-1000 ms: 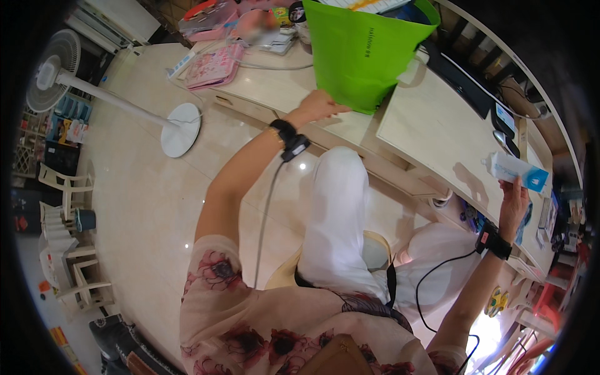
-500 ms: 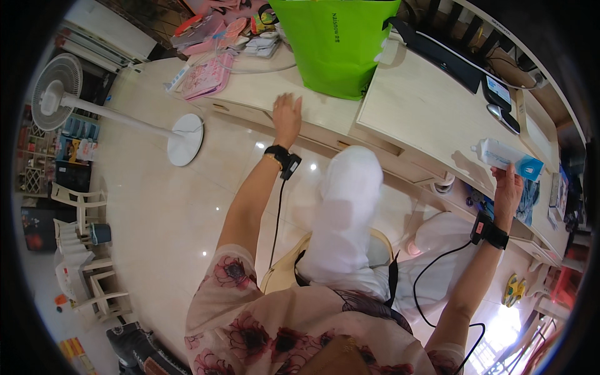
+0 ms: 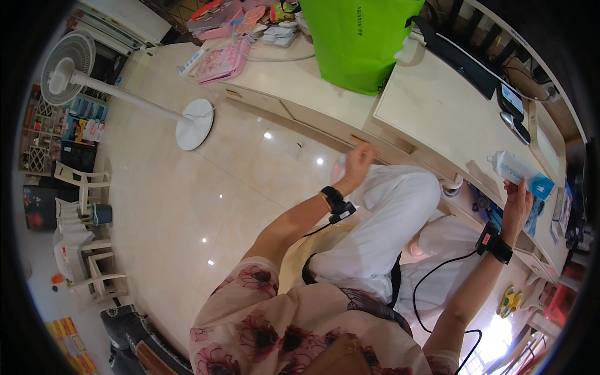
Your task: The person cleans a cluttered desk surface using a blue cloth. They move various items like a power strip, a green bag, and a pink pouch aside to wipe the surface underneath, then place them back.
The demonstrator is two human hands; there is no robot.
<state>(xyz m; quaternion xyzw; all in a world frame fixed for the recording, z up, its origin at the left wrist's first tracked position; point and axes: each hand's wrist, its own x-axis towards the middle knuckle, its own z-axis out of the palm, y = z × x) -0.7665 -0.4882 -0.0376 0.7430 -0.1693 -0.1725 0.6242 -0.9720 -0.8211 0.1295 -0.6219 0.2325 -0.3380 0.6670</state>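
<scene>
My right hand [image 3: 517, 201] is raised over the right end of the cream desk [image 3: 437, 112] and grips a white pack with a blue end [image 3: 517, 172]. A black band with a cable sits on that wrist. My left hand [image 3: 357, 164] hovers at the desk's front edge, above my white-trousered knee [image 3: 400, 194], and it is blurred. A small pale pink shape [image 3: 340, 169] shows just below its fingers; whether the hand holds it I cannot tell. A black wrist device [image 3: 335, 201] with a cable is on my left arm.
A bright green bag [image 3: 362, 37] stands on the desk's far side, with pink books [image 3: 219, 59] and papers to its left. A dark phone [image 3: 512, 103] lies at the right. A white pedestal fan [image 3: 194, 122] stands on the glossy floor, and white chairs [image 3: 81, 187] stand at the far left.
My left hand has come off the desk top by the green bag and drawn back to the desk's front edge. My right hand still holds the white and blue pack, a little lower.
</scene>
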